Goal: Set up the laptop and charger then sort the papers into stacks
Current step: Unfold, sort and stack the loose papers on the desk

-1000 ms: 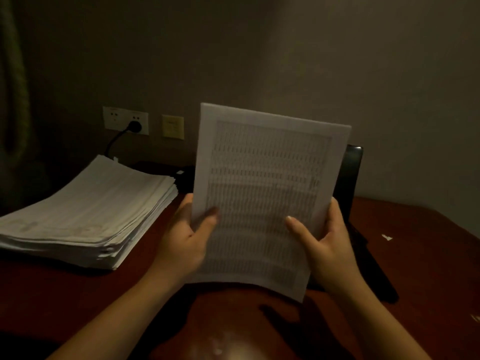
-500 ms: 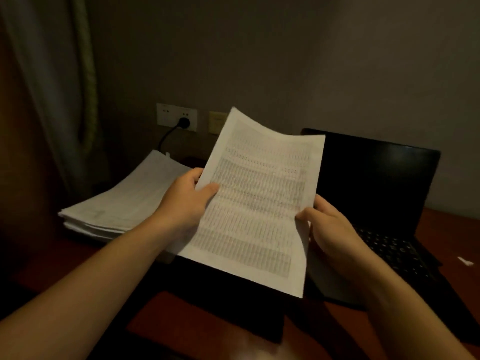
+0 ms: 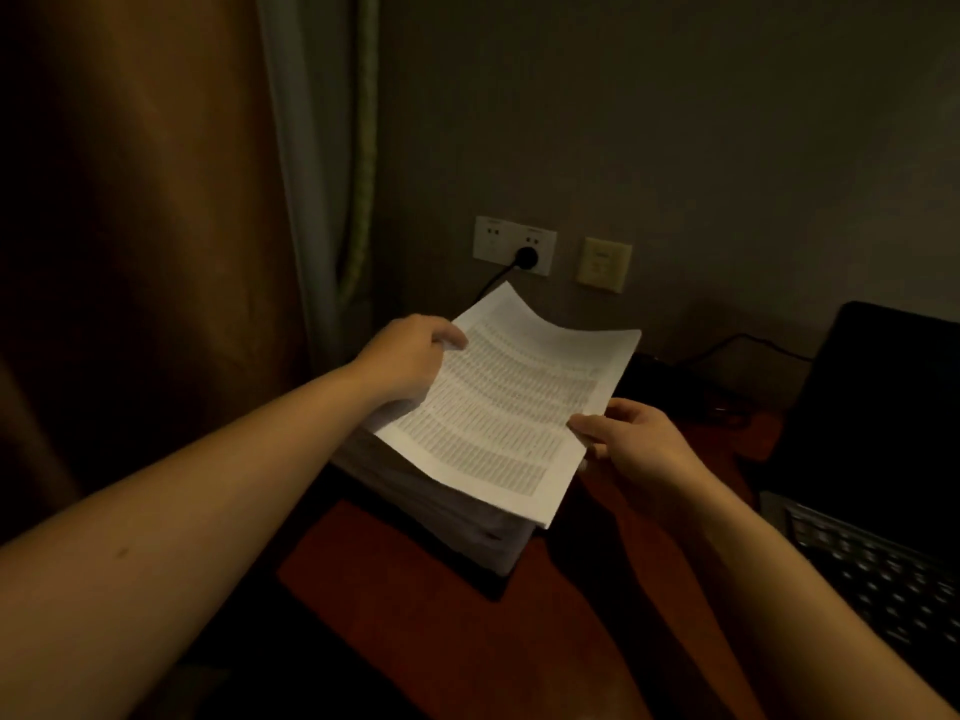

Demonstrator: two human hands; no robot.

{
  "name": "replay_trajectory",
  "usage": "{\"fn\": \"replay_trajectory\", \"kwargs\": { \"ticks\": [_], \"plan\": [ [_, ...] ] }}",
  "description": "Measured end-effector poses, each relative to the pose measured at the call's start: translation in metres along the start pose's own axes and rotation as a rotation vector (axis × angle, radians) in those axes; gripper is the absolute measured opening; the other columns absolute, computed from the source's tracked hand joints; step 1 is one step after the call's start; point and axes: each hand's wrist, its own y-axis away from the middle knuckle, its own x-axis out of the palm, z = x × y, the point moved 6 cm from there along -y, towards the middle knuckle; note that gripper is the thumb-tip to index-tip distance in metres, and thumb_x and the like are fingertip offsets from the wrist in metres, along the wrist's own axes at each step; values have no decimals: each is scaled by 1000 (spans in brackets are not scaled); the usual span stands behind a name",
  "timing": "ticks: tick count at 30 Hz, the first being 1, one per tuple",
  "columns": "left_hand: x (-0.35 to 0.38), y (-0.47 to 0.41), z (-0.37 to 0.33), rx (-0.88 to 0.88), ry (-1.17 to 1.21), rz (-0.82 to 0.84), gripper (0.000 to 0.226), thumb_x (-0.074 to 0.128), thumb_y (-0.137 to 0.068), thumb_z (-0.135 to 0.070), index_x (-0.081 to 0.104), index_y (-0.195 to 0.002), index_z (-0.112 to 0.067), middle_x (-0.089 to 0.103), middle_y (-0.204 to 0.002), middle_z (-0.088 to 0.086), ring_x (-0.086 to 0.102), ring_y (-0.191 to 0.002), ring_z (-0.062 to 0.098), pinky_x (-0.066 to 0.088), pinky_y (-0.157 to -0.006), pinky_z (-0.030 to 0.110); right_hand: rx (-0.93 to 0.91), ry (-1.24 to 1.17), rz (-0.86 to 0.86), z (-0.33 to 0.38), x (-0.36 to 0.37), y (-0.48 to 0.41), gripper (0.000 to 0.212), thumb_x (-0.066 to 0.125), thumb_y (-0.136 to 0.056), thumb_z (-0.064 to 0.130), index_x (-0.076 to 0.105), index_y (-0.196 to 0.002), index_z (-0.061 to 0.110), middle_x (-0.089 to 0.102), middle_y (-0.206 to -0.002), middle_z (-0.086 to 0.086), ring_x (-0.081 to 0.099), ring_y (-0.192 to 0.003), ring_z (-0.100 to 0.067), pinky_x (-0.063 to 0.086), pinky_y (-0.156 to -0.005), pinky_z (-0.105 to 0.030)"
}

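A printed sheet of paper (image 3: 511,405), covered in rows of small text, hangs nearly flat just above a thick paper stack (image 3: 470,530) on the dark red desk (image 3: 415,589). My left hand (image 3: 410,358) grips the sheet's far left edge. My right hand (image 3: 631,441) pinches its right edge. An open black laptop (image 3: 883,407) stands at the right, its keyboard (image 3: 883,574) toward me. A black charger plug (image 3: 527,255) sits in the white wall socket, and its cable (image 3: 748,341) runs along the desk's back to the laptop.
A brown curtain (image 3: 140,226) hangs at the left, close to the stack. A beige wall plate (image 3: 603,264) is beside the socket. Bare desk lies in front of the stack and between the stack and the laptop.
The sheet went from upright in front of me to lying low over the stack at the left. Both hands moved left with it, and my view turned left.
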Motion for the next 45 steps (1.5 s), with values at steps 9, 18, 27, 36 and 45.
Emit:
{"fn": "replay_trajectory", "kwargs": {
  "ticks": [9,18,27,36,45],
  "plan": [
    [15,-28,62,-185,-229,100,43,56,-97,-43,54,-136,-26,54,-136,5,56,-117,26,49,-97,41,-8,101,-144,-31,15,-26,77,65,-96,24,20,-157,33,40,-155,-12,65,-96,-20,59,-80,-36],
    [36,-25,69,-519,315,350,27,64,-95,-41,64,-102,-15,70,-102,8,69,-91,24,55,-69,33,52,-227,-122,-45,29,-38,89,77,-82,27,25,-151,48,37,-157,-5,54,-128,-36,50,-102,-58],
    [14,-7,49,-544,353,303,21,73,-90,-24,58,-95,-10,66,-94,9,66,-79,22,51,-52,29,99,-326,-53,-46,36,-40,82,68,-93,8,24,-156,35,40,-154,-5,57,-122,-37,59,-88,-50],
    [50,35,59,-381,792,227,42,74,-88,-14,62,-128,-16,73,-111,9,72,-96,27,61,-72,39,176,-291,-76,-52,11,-25,78,68,-93,11,26,-154,37,39,-151,-14,62,-112,-40,59,-88,-51],
    [19,49,-2,-64,994,-22,56,76,-80,-31,60,-129,-11,75,-111,6,73,-100,21,60,-82,39,-167,-116,-40,13,-19,-9,41,73,-89,31,60,-127,22,73,-113,4,73,-91,-9,59,-75,-26]
  ]
}}
